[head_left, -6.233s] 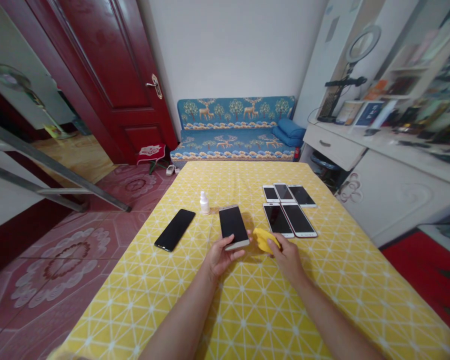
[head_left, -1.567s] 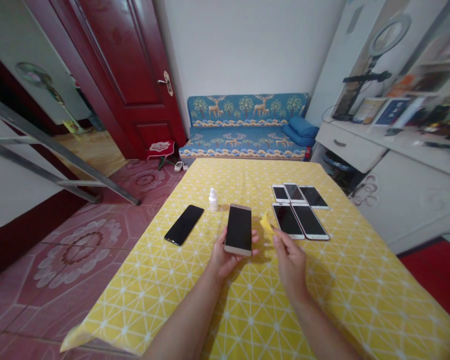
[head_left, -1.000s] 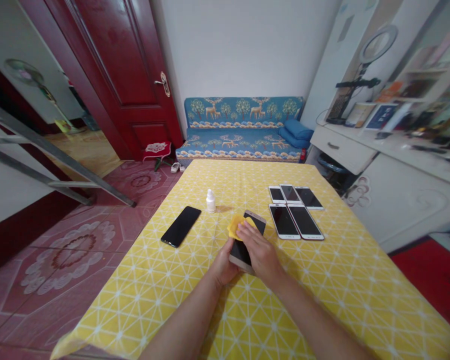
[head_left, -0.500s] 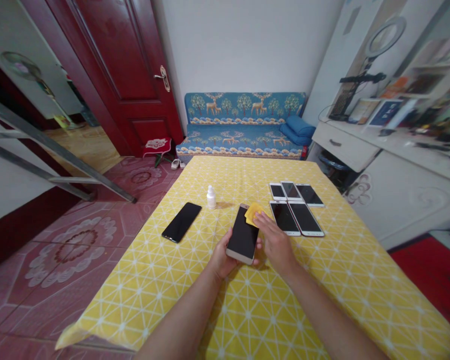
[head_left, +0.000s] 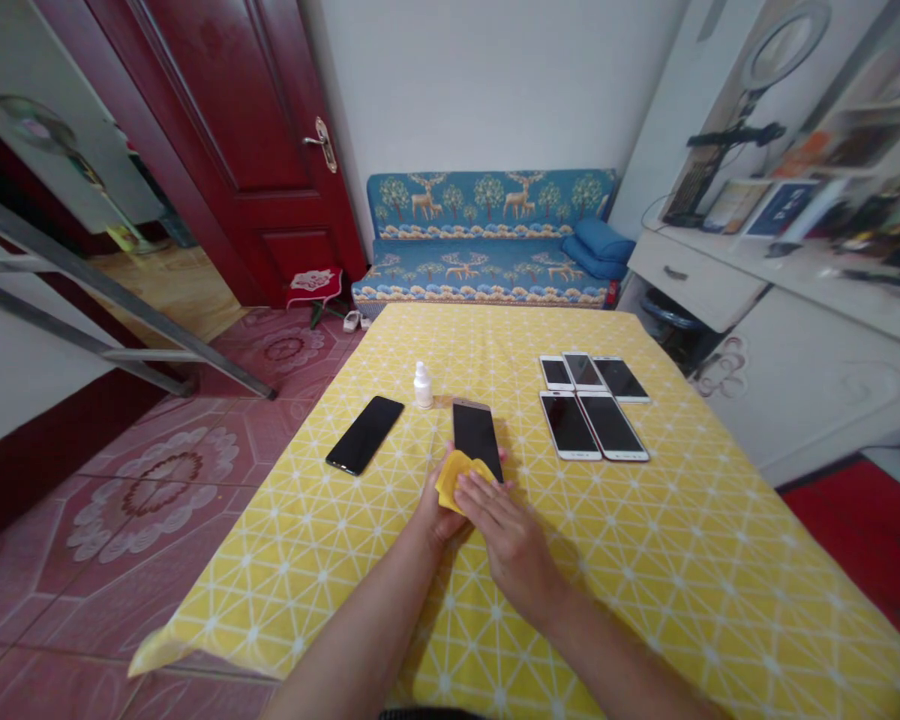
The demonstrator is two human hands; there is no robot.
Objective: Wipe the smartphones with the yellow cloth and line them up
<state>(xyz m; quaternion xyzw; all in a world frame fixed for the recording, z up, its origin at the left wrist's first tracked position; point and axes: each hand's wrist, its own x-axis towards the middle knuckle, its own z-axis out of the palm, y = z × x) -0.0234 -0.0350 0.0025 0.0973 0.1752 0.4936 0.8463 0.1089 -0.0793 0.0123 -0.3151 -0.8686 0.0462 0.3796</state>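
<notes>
My left hand (head_left: 436,508) grips a smartphone (head_left: 477,432) with a dark screen and pale gold edge from below, its fingertips showing along the right side. With my right hand (head_left: 504,535) I press a folded yellow cloth (head_left: 459,474) over the near-left end of the phone. The cloth hides that end and part of my left hand. Beyond the phone, a small white bottle (head_left: 423,386) stands upright. A black phone (head_left: 366,434) lies to the left. Several white-framed phones (head_left: 613,424) lie in two rows to the right.
A yellow patterned tablecloth (head_left: 322,590) covers the table. Past its far edge is a blue sofa (head_left: 487,240). A white cabinet (head_left: 817,370) holding a ring light (head_left: 786,45) stands at right; a metal ladder (head_left: 150,355) leans at left.
My right hand has slid the yellow cloth from the phone's far right corner down to its near-left end. The phone has tilted slightly in my left hand.
</notes>
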